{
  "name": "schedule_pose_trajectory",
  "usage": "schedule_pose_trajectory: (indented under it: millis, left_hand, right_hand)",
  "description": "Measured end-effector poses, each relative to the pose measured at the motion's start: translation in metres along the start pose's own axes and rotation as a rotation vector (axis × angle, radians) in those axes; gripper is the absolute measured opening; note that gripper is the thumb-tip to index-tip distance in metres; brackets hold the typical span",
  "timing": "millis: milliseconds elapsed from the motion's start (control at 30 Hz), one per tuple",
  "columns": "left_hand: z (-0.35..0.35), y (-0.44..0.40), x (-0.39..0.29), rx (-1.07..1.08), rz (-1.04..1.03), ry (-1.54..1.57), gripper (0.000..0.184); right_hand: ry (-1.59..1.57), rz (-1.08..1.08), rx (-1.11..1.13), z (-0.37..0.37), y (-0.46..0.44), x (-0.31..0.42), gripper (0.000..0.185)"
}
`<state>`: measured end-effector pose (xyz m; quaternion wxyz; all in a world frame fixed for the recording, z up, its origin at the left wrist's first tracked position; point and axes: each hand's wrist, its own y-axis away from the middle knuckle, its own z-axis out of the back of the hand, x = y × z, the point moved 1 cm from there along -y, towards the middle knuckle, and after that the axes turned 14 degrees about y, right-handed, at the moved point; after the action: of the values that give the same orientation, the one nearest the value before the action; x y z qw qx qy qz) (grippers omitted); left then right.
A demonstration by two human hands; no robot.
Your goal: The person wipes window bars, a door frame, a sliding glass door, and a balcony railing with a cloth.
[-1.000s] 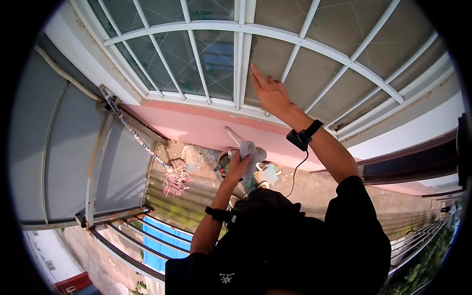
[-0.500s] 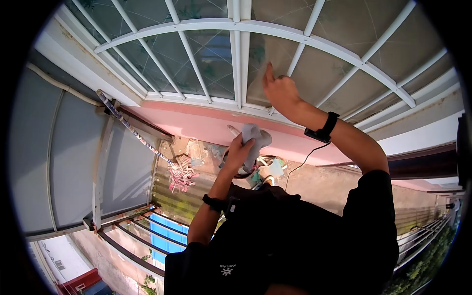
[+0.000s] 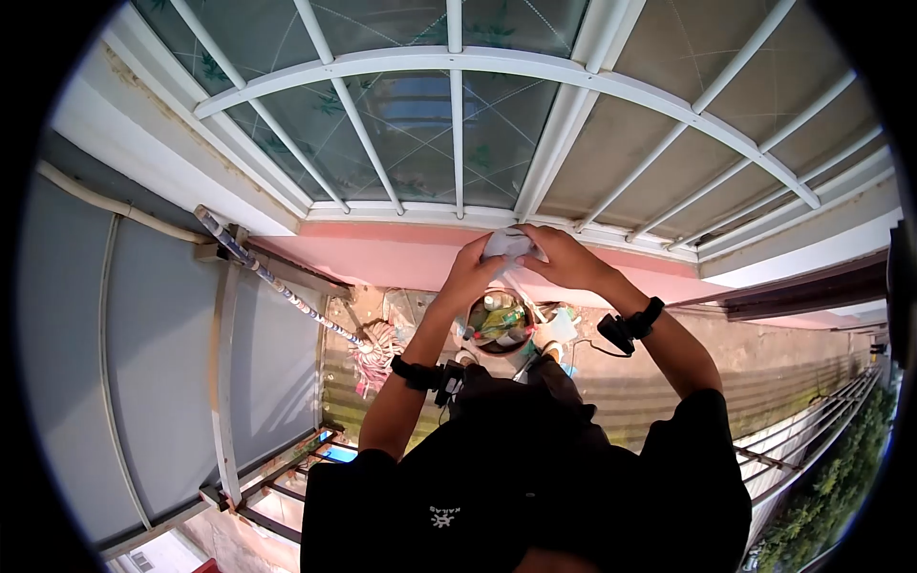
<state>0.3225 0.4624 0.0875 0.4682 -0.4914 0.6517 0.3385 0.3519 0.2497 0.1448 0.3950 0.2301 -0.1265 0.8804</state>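
Note:
Both hands meet in front of the pink wall, below the window bars. My left hand point(image 3: 468, 274) is closed on the left side of a bunched pale grey cloth point(image 3: 503, 243). From the other side my right hand point(image 3: 571, 260) grips the same cloth, with its fingers bent over it. Part of the cloth is hidden by the fingers. Just below the hands is a round bin point(image 3: 504, 351) holding bottles and other items.
White window bars point(image 3: 457, 143) curve across the top, in front of glass panes. A mop point(image 3: 277, 285) with a patterned handle leans at the left by a grey panel point(image 3: 162, 353). Below the window runs a pink wall point(image 3: 382, 258). Railings point(image 3: 812, 439) stand at the lower right.
My right hand has come down from the window bars to the cloth, which both hands now hold. The window's upright frame stands further right behind the bars. The bin is more visible.

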Motion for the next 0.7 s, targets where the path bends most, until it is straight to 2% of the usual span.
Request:
schedule_pose_trajectory:
  millis: [33, 133, 200, 267, 367, 433, 467, 533, 567, 600, 633, 700]
  left_hand:
    - [0.007, 0.003, -0.007, -0.005, 0.001, -0.051, 0.035]
    - [0.020, 0.005, -0.021, 0.013, -0.052, -0.185, 0.033]
    - [0.025, 0.002, -0.014, -0.013, -0.086, -0.221, 0.030]
    - [0.030, -0.002, -0.005, -0.043, -0.133, -0.260, 0.027]
    - [0.030, 0.002, -0.005, -0.131, -0.189, -0.189, 0.024]
    - [0.028, 0.007, -0.022, -0.271, -0.174, -0.691, 0.022]
    - [0.027, 0.005, -0.022, -0.267, -0.188, -0.688, 0.022]
    - [0.025, 0.002, -0.018, -0.237, 0.028, -0.140, 0.019]
    - [0.022, 0.002, -0.016, -0.229, 0.016, 0.023, 0.018]
    - [0.019, 0.001, -0.017, -0.225, 0.011, 0.019, 0.018]
    - [0.016, -0.001, -0.017, -0.238, -0.034, 0.080, 0.019]
    - [0.011, -0.006, -0.026, -0.247, -0.084, 0.133, 0.021]
  right_hand:
    - [0.032, -0.073, -0.025, -0.009, 0.000, 0.004, 0.036]
    - [0.010, -0.102, -0.136, -0.020, 0.000, 0.015, 0.030]
    - [0.011, -0.172, -0.111, -0.026, 0.004, 0.019, 0.027]
    - [-0.126, -0.278, -0.271, -0.031, 0.006, 0.022, 0.028]
    - [-0.047, -0.187, -0.355, -0.034, 0.005, 0.019, 0.029]
    - [-0.075, -0.235, -0.318, -0.025, 0.001, 0.031, 0.029]
    - [-0.117, -0.291, -0.273, -0.022, -0.001, 0.036, 0.030]
    - [-0.080, -0.249, -0.324, -0.019, -0.007, 0.038, 0.033]
    - [-0.131, -0.225, -0.353, -0.017, -0.009, 0.039, 0.034]
    - [-0.183, -0.200, -0.382, -0.013, -0.011, 0.041, 0.035]
    - [-0.184, -0.279, -0.310, -0.008, -0.012, 0.040, 0.036]
    - [-0.153, -0.226, -0.316, -0.005, -0.015, 0.035, 0.038]
